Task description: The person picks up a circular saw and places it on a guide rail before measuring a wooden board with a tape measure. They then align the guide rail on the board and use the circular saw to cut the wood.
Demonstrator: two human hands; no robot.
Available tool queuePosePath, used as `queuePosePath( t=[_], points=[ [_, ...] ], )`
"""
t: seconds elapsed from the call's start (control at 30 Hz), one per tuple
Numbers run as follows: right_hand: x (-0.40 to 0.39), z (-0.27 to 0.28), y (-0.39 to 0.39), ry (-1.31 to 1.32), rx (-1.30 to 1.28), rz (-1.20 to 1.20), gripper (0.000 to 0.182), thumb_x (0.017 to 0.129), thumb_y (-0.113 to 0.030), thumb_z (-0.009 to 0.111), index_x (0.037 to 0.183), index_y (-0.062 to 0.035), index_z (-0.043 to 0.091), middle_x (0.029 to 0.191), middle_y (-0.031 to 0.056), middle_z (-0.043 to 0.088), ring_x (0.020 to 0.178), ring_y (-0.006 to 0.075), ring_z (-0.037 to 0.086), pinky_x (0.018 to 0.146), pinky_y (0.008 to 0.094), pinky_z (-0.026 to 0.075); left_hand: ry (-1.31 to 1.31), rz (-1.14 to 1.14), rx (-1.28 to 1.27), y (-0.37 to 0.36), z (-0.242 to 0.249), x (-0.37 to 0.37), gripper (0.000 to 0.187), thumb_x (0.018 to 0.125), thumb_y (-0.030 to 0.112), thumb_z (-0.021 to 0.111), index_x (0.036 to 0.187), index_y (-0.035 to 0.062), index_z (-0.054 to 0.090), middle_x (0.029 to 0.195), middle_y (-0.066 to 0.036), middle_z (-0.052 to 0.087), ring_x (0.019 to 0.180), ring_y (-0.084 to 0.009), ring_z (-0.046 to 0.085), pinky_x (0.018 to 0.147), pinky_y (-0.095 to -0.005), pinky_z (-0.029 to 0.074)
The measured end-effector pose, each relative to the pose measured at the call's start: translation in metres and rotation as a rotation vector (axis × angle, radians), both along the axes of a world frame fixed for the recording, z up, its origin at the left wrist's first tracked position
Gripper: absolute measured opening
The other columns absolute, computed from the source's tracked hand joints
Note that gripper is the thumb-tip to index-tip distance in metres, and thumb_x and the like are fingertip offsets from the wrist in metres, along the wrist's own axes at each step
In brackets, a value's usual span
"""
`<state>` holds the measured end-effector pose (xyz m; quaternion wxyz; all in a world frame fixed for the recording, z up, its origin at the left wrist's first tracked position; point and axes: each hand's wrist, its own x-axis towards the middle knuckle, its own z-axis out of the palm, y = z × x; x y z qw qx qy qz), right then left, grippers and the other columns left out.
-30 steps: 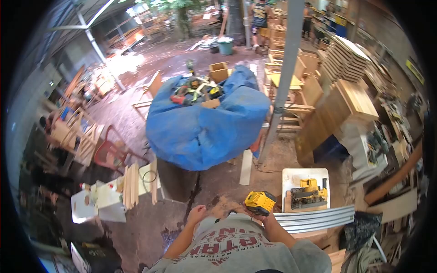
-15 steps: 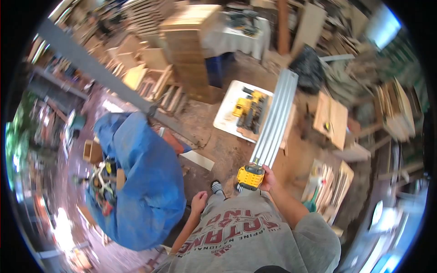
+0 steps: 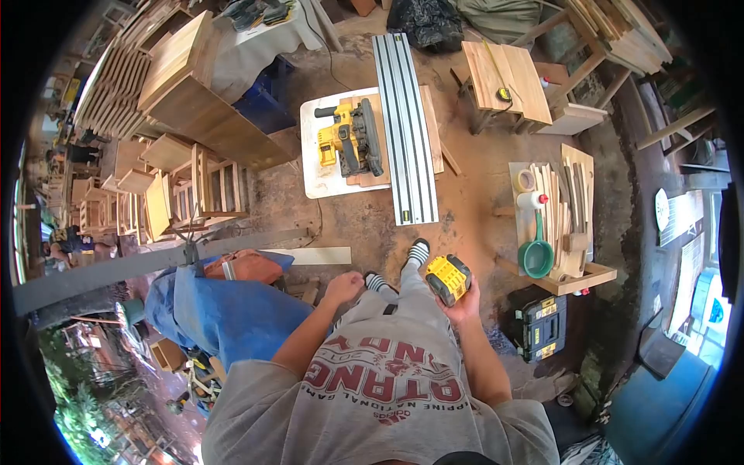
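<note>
My right hand point(image 3: 463, 307) is closed around a yellow and black battery pack point(image 3: 449, 280) in front of my right thigh. Over my left thigh, my left hand point(image 3: 343, 287) is held with its fingers curled, and nothing shows in it. Beyond my feet, a yellow and black circular saw point(image 3: 349, 139) rests on a white board point(image 3: 315, 180) with wooden pieces under it. Right beside the saw lies a long silver guide rail point(image 3: 407, 128), pointing away from me.
A small wooden table point(image 3: 488, 77) holds a tape measure point(image 3: 504, 94). At the right are wood strips, a green pan point(image 3: 535, 258) and a black toolbox point(image 3: 544, 328). A blue tarp point(image 3: 225, 314) and a grey metal beam point(image 3: 101, 273) lie left; a wooden cabinet point(image 3: 221, 116) stands beyond.
The view has turned, so the saw and rail appear further left. The battery pack is still in my right hand, now apart from the rail's near end in view.
</note>
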<state>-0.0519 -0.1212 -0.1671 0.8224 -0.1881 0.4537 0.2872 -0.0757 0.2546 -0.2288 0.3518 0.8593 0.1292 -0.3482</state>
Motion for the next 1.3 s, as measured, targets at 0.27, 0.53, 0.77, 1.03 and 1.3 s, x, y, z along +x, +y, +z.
queuePosePath(
  t=[0.27, 0.53, 0.77, 1.03, 1.3],
  points=[
    [0.054, -0.018, 0.021, -0.013, 0.027, 0.066, 0.063, 0.096, -0.067, 0.041, 0.135, -0.021, 0.059, 0.135, 0.0067, 0.063, 0.121, 0.0294, 0.059, 0.1, 0.0526, 0.043, 0.165, 0.415, -0.652, -0.074, 0.035, 0.105, 0.053, 0.103, 0.05, 0.049, 0.135, 0.0099, 0.061, 0.131, -0.004, 0.064, 0.119, -0.0194, 0.059, 0.1, -0.0375, 0.045],
    [0.127, -0.043, 0.14, -0.131, 0.145, 0.11, 0.066, 0.1, -0.064, 0.037, 0.144, -0.0173, 0.05, 0.142, 0.0096, 0.057, 0.129, 0.0322, 0.054, 0.108, 0.06, 0.037, -0.085, 0.822, -0.882, -0.062, 0.039, 0.145, 0.066, 0.097, 0.05, 0.058, 0.149, 0.0114, 0.042, 0.143, -0.008, 0.05, 0.132, -0.0204, 0.047, 0.109, -0.0388, 0.038],
    [0.187, -0.074, 0.234, -0.184, -0.037, 0.458, 0.076, 0.089, -0.028, 0.075, 0.152, -0.0147, 0.034, 0.14, 0.0109, 0.054, 0.124, 0.0327, 0.058, 0.093, 0.0599, 0.053, 0.084, 0.981, -0.981, 0.058, -0.005, 0.233, 0.065, 0.086, 0.028, 0.076, 0.137, 0.0032, 0.045, 0.119, -0.012, 0.064, 0.114, -0.0204, 0.06, 0.101, -0.0353, 0.047],
    [0.27, -0.105, 0.338, -0.126, -0.325, 0.767, 0.086, 0.08, -0.012, 0.081, 0.15, -0.0118, 0.031, 0.13, 0.0123, 0.059, 0.107, 0.0306, 0.067, 0.089, 0.0524, 0.057, 0.097, 0.87, -0.944, 0.144, -0.062, 0.275, 0.076, 0.091, 0.045, 0.07, 0.147, 0.0023, 0.039, 0.138, -0.014, 0.053, 0.129, -0.0209, 0.049, 0.11, -0.0345, 0.037],
    [0.295, -0.157, 0.394, -0.076, -0.304, 0.704, 0.074, 0.082, -0.01, 0.079, 0.143, -0.0108, 0.038, 0.125, 0.0115, 0.063, 0.11, 0.0314, 0.066, 0.087, 0.0527, 0.057, 0.235, 1.33, -0.879, 0.167, -0.132, 0.239, 0.078, 0.097, 0.065, 0.047, 0.155, 0.0153, 0.035, 0.155, -0.008, 0.041, 0.142, -0.0258, 0.037, 0.111, -0.0449, 0.032]
  ],
)
